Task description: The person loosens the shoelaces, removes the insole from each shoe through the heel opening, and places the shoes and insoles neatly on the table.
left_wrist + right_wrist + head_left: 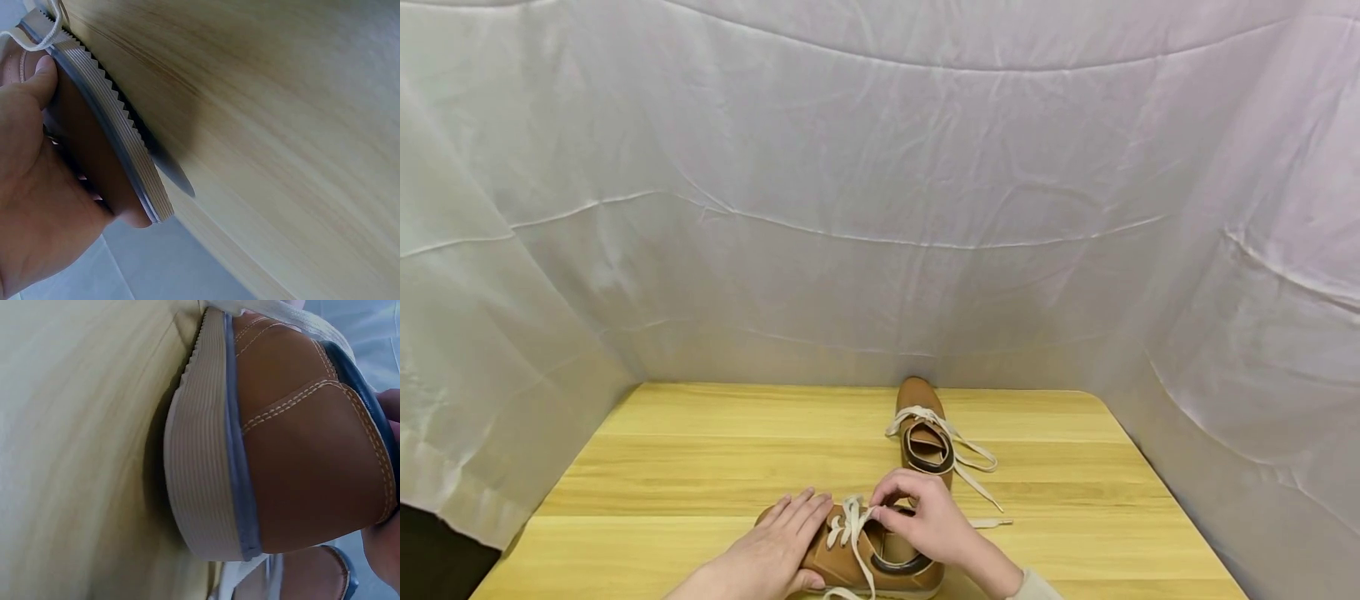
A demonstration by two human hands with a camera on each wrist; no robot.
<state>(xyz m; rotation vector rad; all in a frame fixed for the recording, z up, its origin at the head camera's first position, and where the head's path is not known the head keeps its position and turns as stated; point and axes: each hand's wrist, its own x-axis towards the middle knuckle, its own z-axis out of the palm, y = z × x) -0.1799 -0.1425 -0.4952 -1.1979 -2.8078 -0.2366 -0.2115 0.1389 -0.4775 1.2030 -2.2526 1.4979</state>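
Observation:
A brown leather shoe with a pale ribbed sole sits sideways at the table's near side, toe to the left. My left hand rests across its toe, fingers extended and thumb on the near side; the left wrist view shows that thumb close to the sole's edge. With thumb and forefinger, my right hand pinches the cream shoelace at the top of the lacing, beside the shoe's opening. A loose length of lace hangs down the near side. In the right wrist view, the heel fills the middle.
A second brown shoe stands behind, toe pointing away, its cream laces trailing right onto the wooden table. Part of its heel is hidden by my right hand. Grey-white cloth encloses the table's back and sides.

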